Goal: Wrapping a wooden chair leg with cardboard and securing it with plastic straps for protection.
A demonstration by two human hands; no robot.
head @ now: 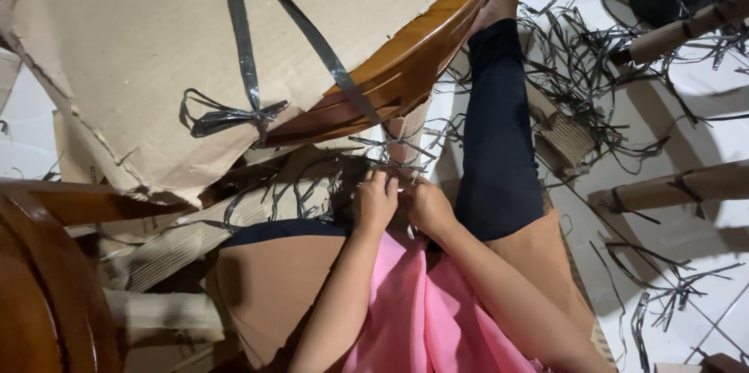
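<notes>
- Pink cloth covers the person's lap nearest the camera, with both bare forearms reaching forward over it.
- Just beyond, the left hand and the right hand meet side by side; their fingers are curled in and pressed together on thin dark grey plastic strapping strands at the cardboard-wrapped wooden leg. Whether each hand pinches one strand or several cannot be told.
- A sound way to work here, as a judgement: keep both hands close to the knot or tangle, hold one strand taut with one hand and work it free with the other, and pull along the leg, not across it, so the cardboard wrap does not tear raggedly.
- Beside the hands lies the person's leg in a black legging, stretched out over the white tiled floor.
- Above the hands slopes a glossy brown wooden furniture frame, carrying a torn sheet of tan cardboard tied with a grey strap bow.
- Farther right, loose cut strapping litters the floor near other wrapped legs.
</notes>
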